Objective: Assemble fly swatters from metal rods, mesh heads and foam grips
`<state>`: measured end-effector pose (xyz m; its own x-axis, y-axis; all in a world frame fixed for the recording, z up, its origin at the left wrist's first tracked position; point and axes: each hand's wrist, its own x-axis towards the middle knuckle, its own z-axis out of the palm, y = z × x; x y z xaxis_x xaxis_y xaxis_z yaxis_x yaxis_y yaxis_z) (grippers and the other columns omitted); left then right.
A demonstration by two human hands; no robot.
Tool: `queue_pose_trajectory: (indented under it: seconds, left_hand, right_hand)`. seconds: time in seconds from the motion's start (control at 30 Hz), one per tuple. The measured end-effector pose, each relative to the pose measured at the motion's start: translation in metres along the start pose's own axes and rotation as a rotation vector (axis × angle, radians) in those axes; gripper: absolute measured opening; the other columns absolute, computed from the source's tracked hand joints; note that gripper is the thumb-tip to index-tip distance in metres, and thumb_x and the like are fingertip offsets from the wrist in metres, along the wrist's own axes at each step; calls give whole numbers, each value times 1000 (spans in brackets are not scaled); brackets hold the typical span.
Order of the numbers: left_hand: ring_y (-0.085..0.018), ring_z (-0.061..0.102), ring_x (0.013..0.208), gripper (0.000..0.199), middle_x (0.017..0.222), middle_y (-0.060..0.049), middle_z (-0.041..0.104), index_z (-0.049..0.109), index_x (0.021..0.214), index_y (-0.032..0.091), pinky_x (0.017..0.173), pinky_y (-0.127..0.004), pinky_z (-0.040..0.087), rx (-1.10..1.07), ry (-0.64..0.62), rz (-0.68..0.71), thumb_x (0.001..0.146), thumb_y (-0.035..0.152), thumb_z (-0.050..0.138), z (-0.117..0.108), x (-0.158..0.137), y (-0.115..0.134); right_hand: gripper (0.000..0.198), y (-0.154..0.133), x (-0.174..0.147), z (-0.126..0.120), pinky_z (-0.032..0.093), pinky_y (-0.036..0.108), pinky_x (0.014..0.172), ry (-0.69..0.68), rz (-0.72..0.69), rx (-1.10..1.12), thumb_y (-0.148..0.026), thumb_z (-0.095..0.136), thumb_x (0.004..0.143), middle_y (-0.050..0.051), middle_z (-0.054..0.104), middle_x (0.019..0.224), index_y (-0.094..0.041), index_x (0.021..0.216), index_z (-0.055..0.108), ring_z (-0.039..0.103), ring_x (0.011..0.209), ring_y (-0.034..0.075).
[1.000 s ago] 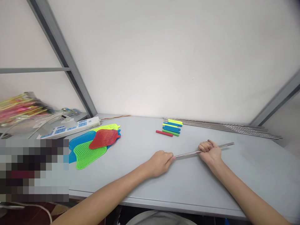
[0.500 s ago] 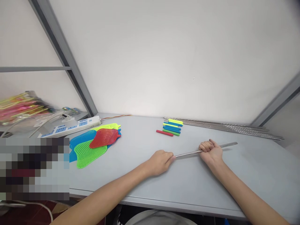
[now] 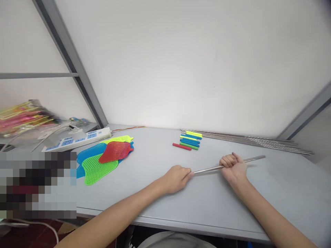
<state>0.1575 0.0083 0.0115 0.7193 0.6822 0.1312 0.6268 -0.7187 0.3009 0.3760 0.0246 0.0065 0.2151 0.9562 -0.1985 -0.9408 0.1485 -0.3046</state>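
A thin metal rod [image 3: 207,170] slants over the grey table, its right end higher in the view. My left hand [image 3: 178,179] is closed round the rod's left end, which the fingers hide. Farther right, my right hand [image 3: 233,166] grips the same rod with the palm turned up, and a length sticks out past it. Beyond the hands lie several coloured plastic handles, among them a red handle [image 3: 182,147] in front and a yellow handle [image 3: 193,133] at the back. More metal rods [image 3: 248,140] lie in a bundle along the wall.
Perforated fly swatter heads, including a red head [image 3: 115,152] and a green head [image 3: 100,169], overlap at the left. Behind them is a power strip [image 3: 80,139] with cables. Plastic-wrapped colourful items [image 3: 26,117] lie far left. The table's front edge [image 3: 196,225] runs below my arms.
The rod's free right end reaches slightly farther right than before. My right hand has barely shifted; both hands keep their hold on the rod.
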Motion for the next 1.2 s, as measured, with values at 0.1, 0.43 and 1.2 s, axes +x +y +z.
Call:
queue_pose_trajectory:
  seconds: [0.1, 0.43, 1.2]
  left_hand:
    - [-10, 40, 54, 38, 54, 1, 42, 39, 62, 17, 55, -22, 30, -76, -1, -23, 84, 35, 14, -1, 1, 1]
    - [-9, 36, 51, 36, 56, 3, 41, 37, 62, 17, 51, -21, 27, -281, 53, -94, 83, 38, 16, -6, 5, 5]
    - [-10, 34, 54, 36, 56, 3, 35, 35, 65, 19, 52, -22, 28, -316, 89, -124, 83, 41, 13, -14, 2, 7]
  right_hand:
    - [30, -4, 2, 1, 15, 21, 29, 19, 30, 16, -10, 35, 68, -7, 10, 41, -19, 55, 9, 10, 34, 7]
    - [27, -19, 7, 3, 22, 21, 31, -88, 59, -5, -12, 35, 68, -6, 15, 41, -19, 54, 12, 17, 34, 8]
    - [26, -28, 17, -5, 24, 21, 31, -28, 75, -9, -11, 33, 67, -6, 19, 39, -19, 54, 11, 20, 32, 8]
